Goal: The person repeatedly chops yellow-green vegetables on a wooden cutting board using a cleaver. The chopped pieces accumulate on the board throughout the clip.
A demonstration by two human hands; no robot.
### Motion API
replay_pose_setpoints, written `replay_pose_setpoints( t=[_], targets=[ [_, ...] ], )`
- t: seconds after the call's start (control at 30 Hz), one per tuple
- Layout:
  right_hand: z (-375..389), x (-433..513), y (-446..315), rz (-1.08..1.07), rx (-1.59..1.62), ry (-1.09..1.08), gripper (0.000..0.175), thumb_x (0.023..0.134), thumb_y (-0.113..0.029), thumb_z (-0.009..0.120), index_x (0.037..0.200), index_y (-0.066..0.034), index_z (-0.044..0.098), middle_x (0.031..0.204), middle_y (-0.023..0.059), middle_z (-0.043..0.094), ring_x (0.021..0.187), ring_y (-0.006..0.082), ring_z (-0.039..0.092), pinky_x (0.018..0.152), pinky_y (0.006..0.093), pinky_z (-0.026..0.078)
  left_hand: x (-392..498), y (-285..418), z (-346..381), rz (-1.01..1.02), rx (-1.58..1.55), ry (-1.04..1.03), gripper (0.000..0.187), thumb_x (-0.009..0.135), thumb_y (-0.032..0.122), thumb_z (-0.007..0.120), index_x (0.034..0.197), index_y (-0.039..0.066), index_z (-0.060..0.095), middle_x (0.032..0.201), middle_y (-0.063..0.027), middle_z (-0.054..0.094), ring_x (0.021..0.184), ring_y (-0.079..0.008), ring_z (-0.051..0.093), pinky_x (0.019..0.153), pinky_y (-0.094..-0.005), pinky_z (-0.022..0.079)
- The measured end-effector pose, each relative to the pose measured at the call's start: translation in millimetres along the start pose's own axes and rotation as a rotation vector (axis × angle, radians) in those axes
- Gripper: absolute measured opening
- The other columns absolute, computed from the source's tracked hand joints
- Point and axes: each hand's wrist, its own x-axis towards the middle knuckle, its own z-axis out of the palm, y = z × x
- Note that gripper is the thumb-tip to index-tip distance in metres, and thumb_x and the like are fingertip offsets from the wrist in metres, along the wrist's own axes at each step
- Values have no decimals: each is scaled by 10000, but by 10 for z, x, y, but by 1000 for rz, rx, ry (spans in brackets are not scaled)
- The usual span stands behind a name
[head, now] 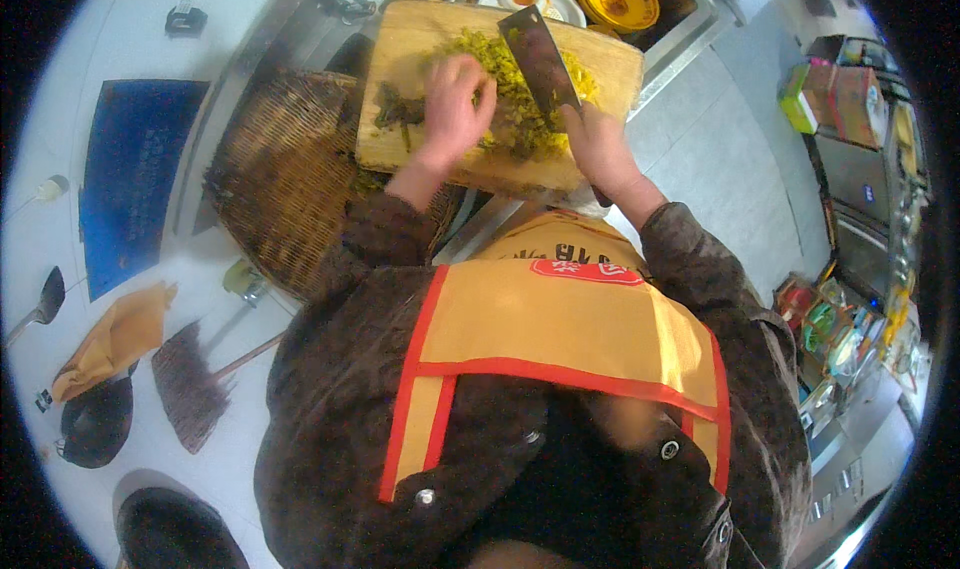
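Observation:
My right hand [602, 149] grips a cleaver [541, 62] by its handle, over a thick wooden cutting board [622, 66]. Greenish-yellow chopped vegetables [517, 126] lie spread across the board, some bits clinging to the blade. Left of the blade, my left hand [459, 111] is over the board with its fingers curled; whether it holds anything is not visible. Darker green pieces [397, 109] lie near the board's left edge.
A large woven basket [292, 171] stands left of the board. Beyond the board, a metal sink [694, 25] holds yellow bowls [619, 0] and a white plate [559, 2]. A broom [196, 389] and a blue panel [139, 179] are at the left.

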Motion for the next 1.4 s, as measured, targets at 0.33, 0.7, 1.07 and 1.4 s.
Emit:
replay_pose_setpoints(
  t=[0.33,0.7,1.07,1.4],
  targets=[
    [21,-163,61,33,-4,-38,328,947,-248,536,864,62,603,810,313,606,803,490,589,690,517,469,544,-586,-185,3,261,-427,245,891,246,588,1003,40,658,1114,-158,589,1044,-361,538,906,-464,437],
    [114,-160,-47,-83,-90,-150,313,956,-265,517,848,19,595,762,295,607,765,468,603,682,529,468,-644,-58,-76,-78,52,207,236,845,167,642,993,4,557,1042,-202,565,967,-377,527,851,-459,412],
    [144,-49,-184,-214,-353,-290,276,961,-278,475,918,-38,605,771,224,650,742,414,641,669,514,505,-658,252,135,-200,212,159,303,818,231,693,1073,83,621,1209,-165,505,1111,-391,452,926,-518,356],
    [-60,164,-362,-199,-462,-527,315,976,-284,450,914,-19,609,844,228,655,817,420,630,751,517,488,-651,228,287,-198,318,182,256,783,193,693,1000,70,639,1116,-92,567,1104,-335,491,940,-516,365]
  ],
)
